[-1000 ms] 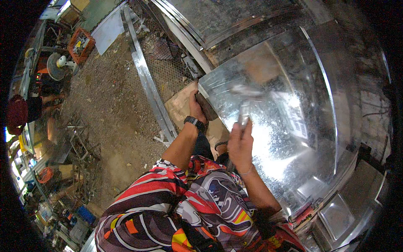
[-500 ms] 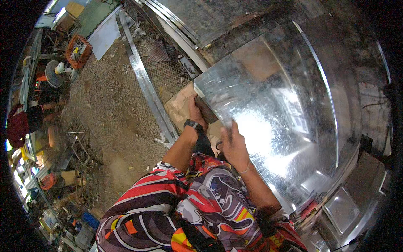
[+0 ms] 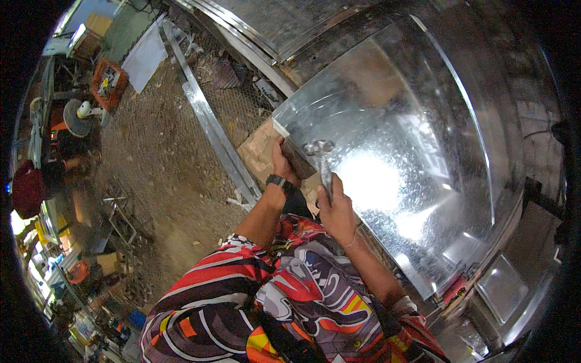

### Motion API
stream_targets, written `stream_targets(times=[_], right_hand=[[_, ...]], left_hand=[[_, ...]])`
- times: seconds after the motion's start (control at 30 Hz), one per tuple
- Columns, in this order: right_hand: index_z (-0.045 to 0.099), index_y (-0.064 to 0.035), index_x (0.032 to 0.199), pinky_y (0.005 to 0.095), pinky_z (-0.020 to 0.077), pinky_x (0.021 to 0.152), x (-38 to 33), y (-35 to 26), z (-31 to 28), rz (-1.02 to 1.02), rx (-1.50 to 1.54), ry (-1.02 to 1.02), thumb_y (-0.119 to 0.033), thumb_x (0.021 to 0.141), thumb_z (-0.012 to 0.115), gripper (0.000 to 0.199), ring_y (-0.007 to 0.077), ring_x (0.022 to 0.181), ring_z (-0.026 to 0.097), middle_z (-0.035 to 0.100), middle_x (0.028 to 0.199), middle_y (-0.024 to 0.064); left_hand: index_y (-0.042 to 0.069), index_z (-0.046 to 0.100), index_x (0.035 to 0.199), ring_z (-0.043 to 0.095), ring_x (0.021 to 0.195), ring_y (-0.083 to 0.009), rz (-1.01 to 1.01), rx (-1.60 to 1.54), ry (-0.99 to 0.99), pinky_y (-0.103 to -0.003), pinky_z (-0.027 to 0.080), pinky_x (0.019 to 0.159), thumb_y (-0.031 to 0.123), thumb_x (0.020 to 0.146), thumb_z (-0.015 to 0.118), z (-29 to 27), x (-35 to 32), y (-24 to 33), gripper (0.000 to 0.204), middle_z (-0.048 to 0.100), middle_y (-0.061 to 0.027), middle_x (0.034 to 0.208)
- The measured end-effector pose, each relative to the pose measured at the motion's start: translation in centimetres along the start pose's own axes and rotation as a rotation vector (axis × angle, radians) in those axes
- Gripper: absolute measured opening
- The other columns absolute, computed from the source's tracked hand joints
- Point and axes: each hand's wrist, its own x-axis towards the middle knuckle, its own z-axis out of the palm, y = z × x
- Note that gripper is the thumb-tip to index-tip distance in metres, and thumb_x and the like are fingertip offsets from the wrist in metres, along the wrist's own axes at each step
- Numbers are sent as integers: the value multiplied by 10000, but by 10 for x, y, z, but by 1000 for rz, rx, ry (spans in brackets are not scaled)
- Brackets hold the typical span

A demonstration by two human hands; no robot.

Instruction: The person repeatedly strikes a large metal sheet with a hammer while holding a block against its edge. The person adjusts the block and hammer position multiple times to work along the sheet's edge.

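A large shiny metal sheet (image 3: 357, 130) lies across the surface to my right and reflects bright light. My right hand (image 3: 338, 212) is closed round the handle of a metal hammer (image 3: 319, 147), whose head is above the sheet's near-left edge. At that edge my left hand (image 3: 282, 162), with a black watch at the wrist, grips a dark flat block (image 3: 299, 158) held against the sheet's side. A narrow folded strip shows at the sheet's corner beside the left fingers. The left fingers' far side is partly hidden.
A long metal channel (image 3: 209, 121) lies on the gravelly ground to my left, near a piece of cardboard (image 3: 259, 145). Farther left are an orange crate (image 3: 109, 85), a fan (image 3: 77, 117) and a person in dark red (image 3: 29, 189). Metal lengths (image 3: 242, 30) lie ahead.
The hammer, blurred and hardly visible before, now shows plainly above the sheet's edge. My right hand has shifted slightly downward in view; my left hand stays at the corner.
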Motion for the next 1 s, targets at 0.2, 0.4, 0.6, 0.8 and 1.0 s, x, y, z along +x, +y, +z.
stream_targets(times=[0.2, 0.4, 0.6, 0.8, 1.0], right_hand=[[356, -23, 1569, 275, 469, 505, -14, -49, -73, -13, 406, 219, -311, 1084, 567, 602, 75, 567, 529, 595, 780, 36], [331, -45, 1586, 255, 467, 526, -41, 14, -9, -202, 210, 259, -317, 1092, 544, 603, 88, 609, 563, 677, 895, 91], [461, -29, 1405, 256, 410, 495, -37, -20, -44, 68, 411, 153, -302, 1106, 521, 410, 78, 554, 485, 599, 791, 34], [494, 45, 1286, 389, 477, 652, -53, 0, -24, -9, 371, 223, -269, 1088, 548, 375, 216, 712, 593, 611, 834, 133], [561, 32, 1149, 430, 511, 691, -58, 7, -29, 9, 259, 243, -286, 1079, 560, 325, 262, 742, 629, 626, 838, 163]], left_hand=[[77, 681, 1257, 708, 998, -324, -148, -56, -100, -492, 560, 945, 622, 921, 546, 15, -21, 7, 654, 739, -111, 1140], [93, 713, 1184, 711, 974, -312, 49, 269, 37, -489, 568, 919, 609, 919, 559, 18, -35, 7, 600, 746, -102, 1089], [97, 714, 1141, 708, 945, -304, -49, 28, 84, -475, 573, 890, 598, 912, 573, -10, -7, -14, 569, 742, -99, 1053], [98, 690, 1193, 701, 970, -302, -57, 42, 61, -474, 568, 901, 610, 909, 568, 8, -13, -11, 598, 731, -96, 1088], [100, 665, 1244, 694, 995, -301, -15, 111, 77, -473, 564, 911, 623, 905, 563, -10, 7, -12, 631, 720, -93, 1123]])
